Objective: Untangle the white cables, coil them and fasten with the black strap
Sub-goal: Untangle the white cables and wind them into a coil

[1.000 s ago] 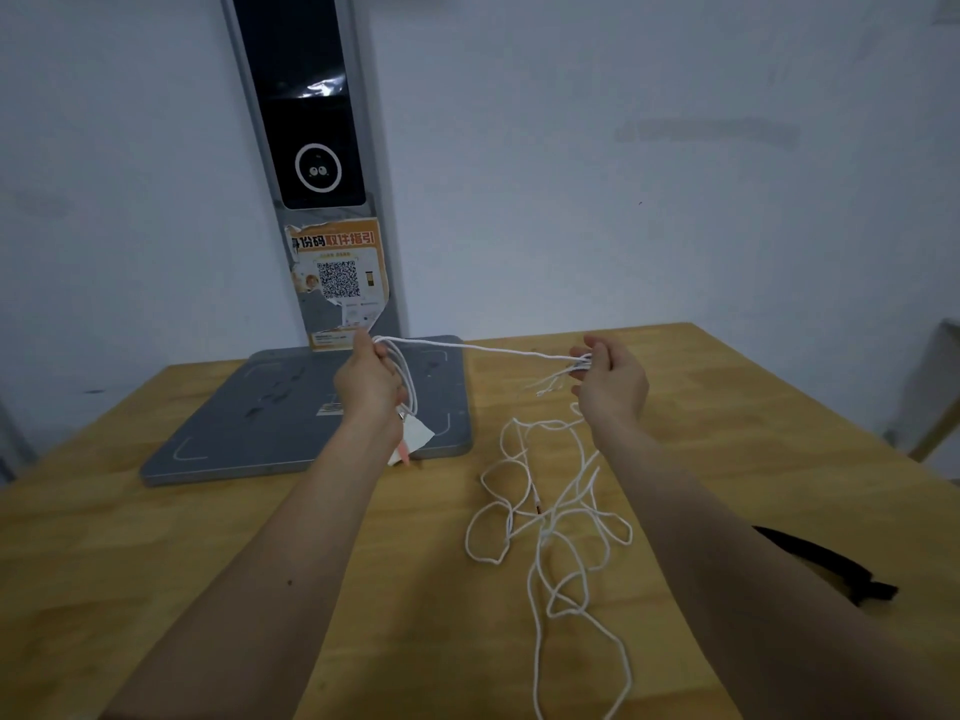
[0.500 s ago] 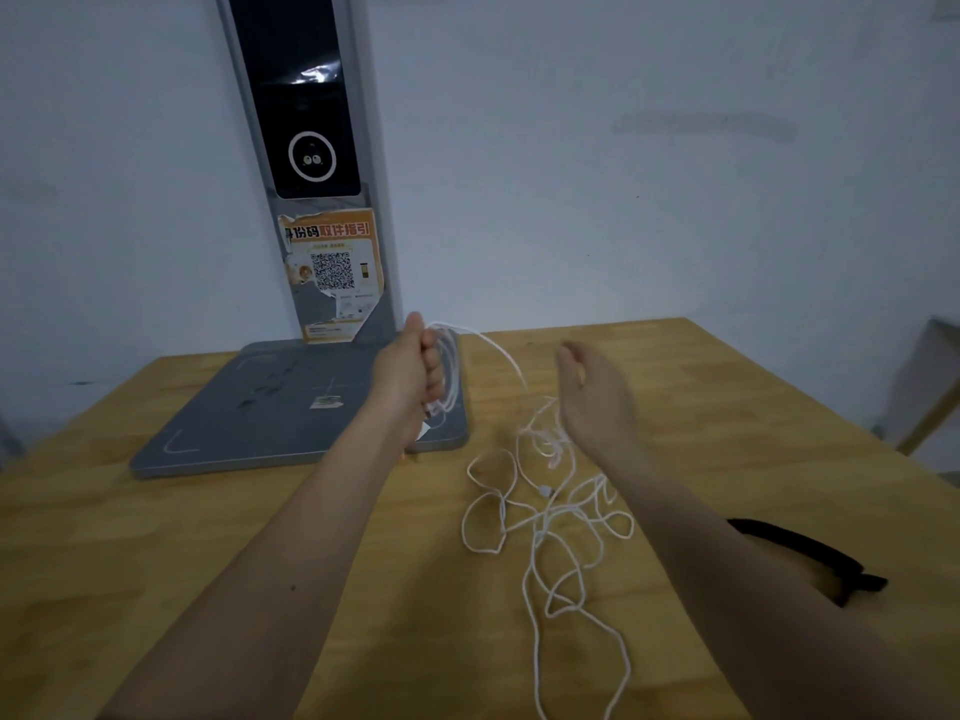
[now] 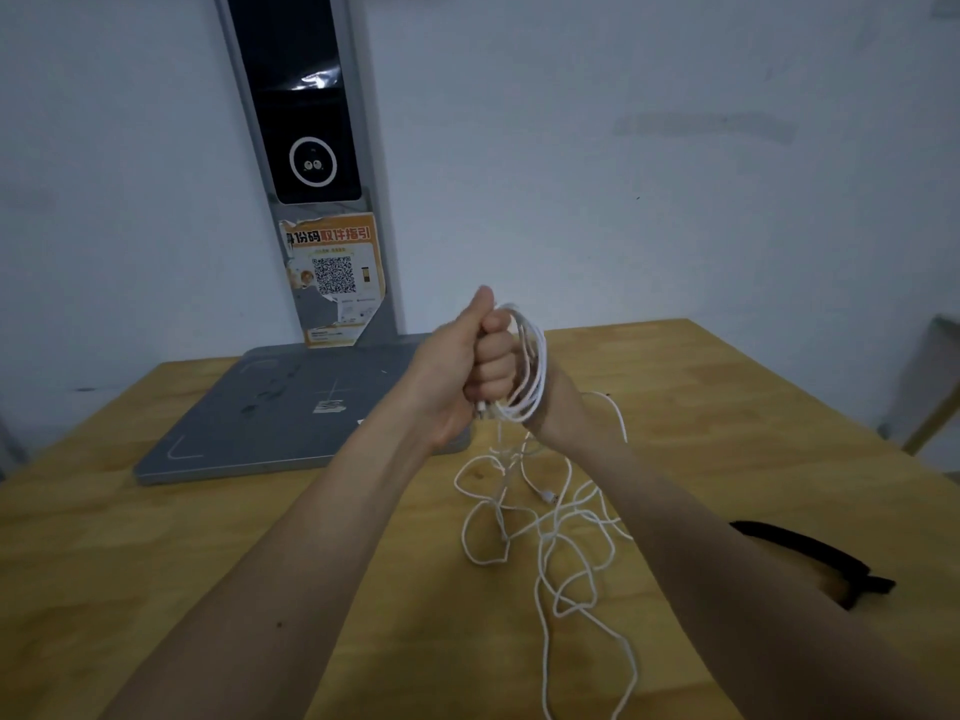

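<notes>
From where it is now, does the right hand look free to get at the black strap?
Probably not yet. The right hand sits mostly hidden behind the coil gripped by the left hand. The black strap lies bare on the table beside the right forearm, nothing covering it.

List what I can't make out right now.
Head view only:
- Right hand: fingers hidden behind left hand and the coiled white cable; grip unclear.
- Black strap: near end hidden by the right forearm.
- Loose cable: cut off by the bottom edge.

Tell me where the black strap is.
In the head view the black strap lies on the wooden table at the right, partly behind the right forearm, beside the loose white cables.
</notes>
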